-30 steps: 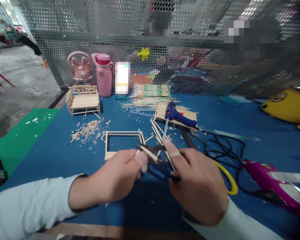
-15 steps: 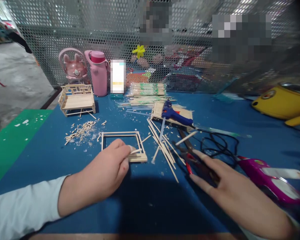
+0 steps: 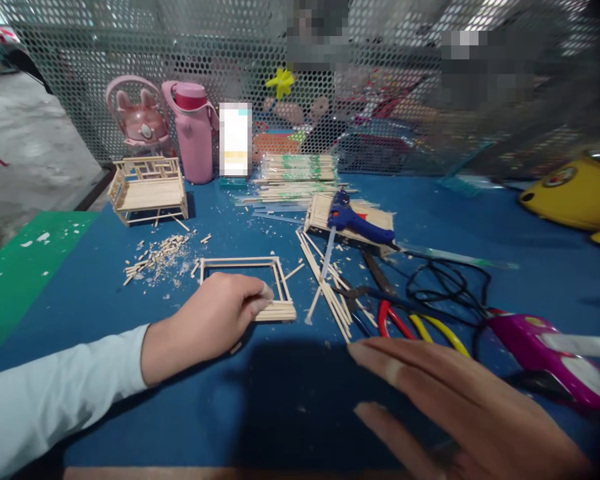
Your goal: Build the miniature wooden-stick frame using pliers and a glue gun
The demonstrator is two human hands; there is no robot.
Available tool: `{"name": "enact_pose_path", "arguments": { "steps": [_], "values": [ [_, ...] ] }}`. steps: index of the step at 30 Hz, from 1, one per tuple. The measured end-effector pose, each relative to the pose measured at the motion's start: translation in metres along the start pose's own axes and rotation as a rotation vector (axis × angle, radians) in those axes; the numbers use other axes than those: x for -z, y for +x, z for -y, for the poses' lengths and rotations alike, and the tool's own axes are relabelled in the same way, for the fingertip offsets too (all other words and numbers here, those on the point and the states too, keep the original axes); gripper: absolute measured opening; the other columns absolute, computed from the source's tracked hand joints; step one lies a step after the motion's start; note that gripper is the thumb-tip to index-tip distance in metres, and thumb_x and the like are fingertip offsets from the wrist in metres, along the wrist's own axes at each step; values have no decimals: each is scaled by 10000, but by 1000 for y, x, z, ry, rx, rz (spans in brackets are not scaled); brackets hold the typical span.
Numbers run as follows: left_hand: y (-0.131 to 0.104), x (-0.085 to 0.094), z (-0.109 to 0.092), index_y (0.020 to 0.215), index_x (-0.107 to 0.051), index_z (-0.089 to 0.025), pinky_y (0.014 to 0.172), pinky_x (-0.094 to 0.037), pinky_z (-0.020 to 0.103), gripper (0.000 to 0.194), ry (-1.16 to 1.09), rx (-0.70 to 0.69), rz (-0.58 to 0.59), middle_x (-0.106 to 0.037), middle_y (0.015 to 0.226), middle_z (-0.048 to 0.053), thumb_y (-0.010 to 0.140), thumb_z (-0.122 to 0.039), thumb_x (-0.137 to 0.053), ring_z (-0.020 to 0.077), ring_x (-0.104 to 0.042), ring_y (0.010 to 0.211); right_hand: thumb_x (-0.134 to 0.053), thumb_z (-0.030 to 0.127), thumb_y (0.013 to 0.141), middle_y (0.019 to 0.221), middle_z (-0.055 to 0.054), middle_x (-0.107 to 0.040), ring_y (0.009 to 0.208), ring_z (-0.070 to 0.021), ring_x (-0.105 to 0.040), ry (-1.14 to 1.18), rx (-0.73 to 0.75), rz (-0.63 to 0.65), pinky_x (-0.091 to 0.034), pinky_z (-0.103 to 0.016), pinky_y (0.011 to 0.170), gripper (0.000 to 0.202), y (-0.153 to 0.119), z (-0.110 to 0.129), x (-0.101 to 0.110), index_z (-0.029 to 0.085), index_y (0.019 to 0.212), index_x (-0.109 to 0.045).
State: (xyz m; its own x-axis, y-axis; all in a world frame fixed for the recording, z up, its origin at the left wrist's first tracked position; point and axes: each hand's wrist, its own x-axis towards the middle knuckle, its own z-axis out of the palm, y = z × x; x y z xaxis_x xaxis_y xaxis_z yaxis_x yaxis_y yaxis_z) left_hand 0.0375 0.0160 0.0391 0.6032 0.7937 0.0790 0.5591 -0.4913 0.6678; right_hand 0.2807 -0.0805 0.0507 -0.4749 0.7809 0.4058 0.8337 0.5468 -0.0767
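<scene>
My left hand (image 3: pixel 213 310) is over a small rectangular frame of wooden sticks (image 3: pixel 280 311), thumb and fingers pinched together at its front side. Whatever sits between those fingertips is hidden. Just below the hand lies a short stick piece (image 3: pixel 236 347). My right hand (image 3: pixel 460 400) hovers at the lower right, thumb and fingers apart, nothing in it. Beyond its fingers rest pliers with red handles (image 3: pixel 395 319) and a tool with yellow handles (image 3: pixel 437 333). Loose wooden sticks (image 3: pixel 330 293) lie between the frame and the pliers.
A blue glue gun (image 3: pixel 357 223) rests on a stick panel (image 3: pixel 320 207). Stick furniture (image 3: pixel 150 190), a pink bottle (image 3: pixel 195 137) and a phone (image 3: pixel 235 140) stand at the back left. Cut scraps (image 3: pixel 160 257) lie left. A black cord (image 3: pixel 445 287) and a magenta device (image 3: pixel 545 353) are right.
My right hand has let go of the pliers, moved down toward me and opened. A stick near the plier jaws is gone from there. My left hand has shifted slightly right along the frame.
</scene>
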Motion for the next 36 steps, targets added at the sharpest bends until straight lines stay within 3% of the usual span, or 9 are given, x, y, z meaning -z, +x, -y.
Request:
{"name": "enact_pose_path", "arguments": {
  "steps": [4, 10, 14, 16, 18, 21, 25, 30, 36],
  "values": [
    [1, -3, 1, 780, -635, -175, 592, -348, 214, 186, -48, 51, -11, -622, 684, 3, 841, -172, -459, 128, -518, 613, -494, 319, 880, 873, -57, -701, 769, -205, -664, 8, 22, 110, -529, -333, 673, 263, 33, 4, -20, 187, 1081, -600],
    [0, -2, 1, 1063, -586, -158, 622, -392, 246, 257, -56, 100, -18, -677, 753, 24, 846, -175, -450, 158, -586, 657, -416, 309, 927, 813, -63, -679, 734, -199, -661, 5, 76, 228, -494, -294, 585, 335, 62, -7, -60, 143, 1151, -602],
    [-11, 21, 14, 1110, -545, -173, 745, -425, 270, 260, -21, 170, -260, -666, 940, 51, 887, -223, -423, 176, -605, 854, -379, 279, 941, 809, -66, -687, 722, -185, -659, 90, 63, 216, -505, -291, 620, 342, 58, -10, -67, 136, 1165, -595],
    [-18, 32, 26, 1091, -515, -176, 650, -437, 248, 233, -94, 314, -373, -626, 819, 20, 890, -255, -428, 144, -582, 716, -387, 270, 936, 825, -72, -697, 710, -184, -660, 114, 59, 201, -512, -295, 626, 324, 57, -12, -69, 146, 1142, -604],
    [-26, 37, 38, 985, -498, -181, 497, -409, 206, 158, -303, 472, -329, -568, 730, -14, 888, -285, -430, 103, -522, 560, -392, 276, 933, 826, -69, -703, 685, -182, -660, 122, 62, 194, -514, -296, 609, 311, 57, -13, -71, 163, 1130, -605],
    [-33, 36, 49, 798, -465, -176, 387, -364, 160, 171, -643, 628, -135, -536, 695, -27, 865, -333, -481, 65, -491, 479, -388, 275, 933, 800, -61, -696, 658, -183, -653, 129, 75, 171, -507, -301, 583, 306, 59, -14, -73, 168, 1134, -593],
    [-38, 35, 52, 851, -498, -169, 387, -381, 134, 215, -931, 708, -14, -570, 714, -21, 790, -337, -618, 60, -542, 502, -387, 276, 931, 732, -44, -668, 634, -176, -632, 150, 74, 151, -493, -303, 578, 309, 60, -13, -71, 166, 1148, -578],
    [-39, 36, 52, 1060, -475, -172, 402, -380, 122, 464, -1032, 700, 12, -632, 735, -3, 690, -238, -745, 59, -543, 515, -394, 267, 927, 734, -40, -655, 655, -178, -628, 152, 63, 126, -497, -309, 603, 307, 59, -11, -72, 151, 1155, -563],
    [-38, 28, 50, 1090, -447, -176, 430, -384, 98, 471, -1047, 762, -37, -608, 598, -43, 716, -202, -732, 52, -544, 497, -434, 258, 908, 836, -63, -688, 764, -191, -650, 217, 2, 114, -516, -326, 694, 263, 57, -10, -70, 179, 1105, -588]
  ]
}}
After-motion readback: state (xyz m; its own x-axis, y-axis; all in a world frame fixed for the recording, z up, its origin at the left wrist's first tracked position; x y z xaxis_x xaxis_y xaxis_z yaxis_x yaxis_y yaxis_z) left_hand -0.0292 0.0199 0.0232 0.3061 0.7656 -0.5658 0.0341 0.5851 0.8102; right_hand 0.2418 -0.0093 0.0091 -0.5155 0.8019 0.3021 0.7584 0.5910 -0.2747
